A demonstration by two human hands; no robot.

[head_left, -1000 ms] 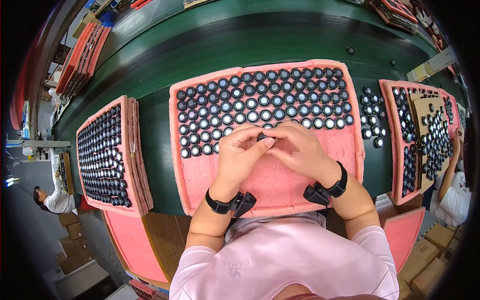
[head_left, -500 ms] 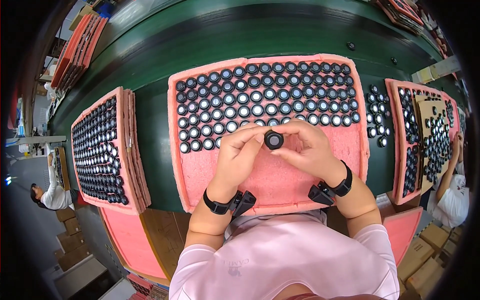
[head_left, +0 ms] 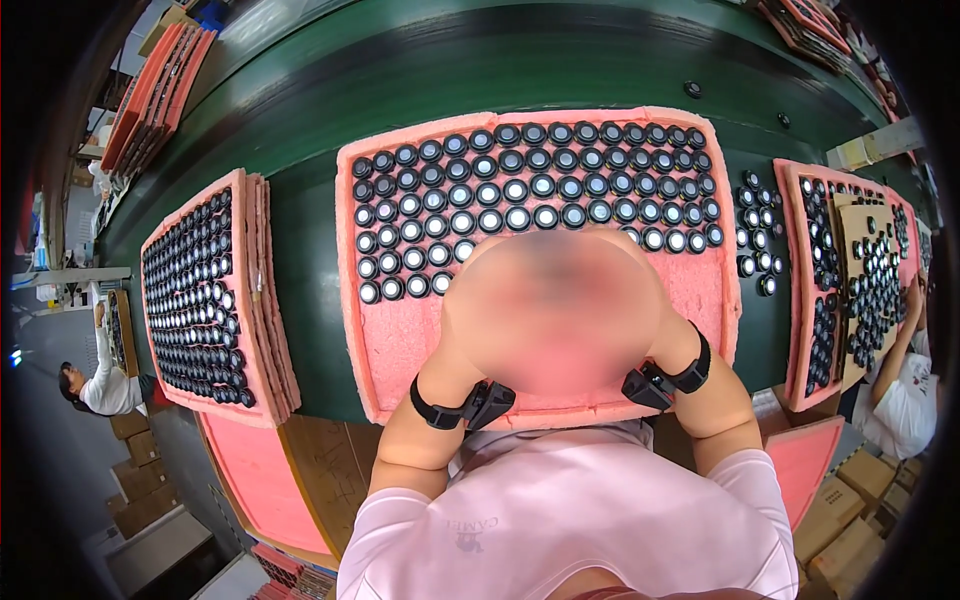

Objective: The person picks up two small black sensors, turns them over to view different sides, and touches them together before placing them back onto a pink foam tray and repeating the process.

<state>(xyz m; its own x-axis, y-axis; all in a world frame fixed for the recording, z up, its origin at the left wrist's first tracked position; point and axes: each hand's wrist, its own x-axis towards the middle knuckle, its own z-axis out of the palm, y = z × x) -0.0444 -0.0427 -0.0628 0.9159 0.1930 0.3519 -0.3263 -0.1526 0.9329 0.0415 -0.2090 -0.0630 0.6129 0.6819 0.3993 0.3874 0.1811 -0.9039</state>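
Both my hands meet above the near half of a pink foam tray (head_left: 368, 385). A blur covers the fingers of my left hand (head_left: 470, 315) and my right hand (head_left: 636, 305), hiding what they hold. Only the wrists, with black bands, and the hands' outer edges show sharply. Just beyond them, rows of small black round parts (head_left: 518, 191) with pale grey or white centres stand in the tray. The hands cover part of the nearest rows.
On the left, a stack of pink trays (head_left: 262, 300) carries more such parts. Loose black parts (head_left: 766, 239) sit on the green table (head_left: 320, 290) by another filled tray (head_left: 790, 200) at right. A person in white (head_left: 892, 400) works beyond it; another person (head_left: 103, 385) is far left.
Half a second ago both hands' fingertips held one small black round part over the tray. Now a blur covers the fingers, while wrists and arms have barely moved.
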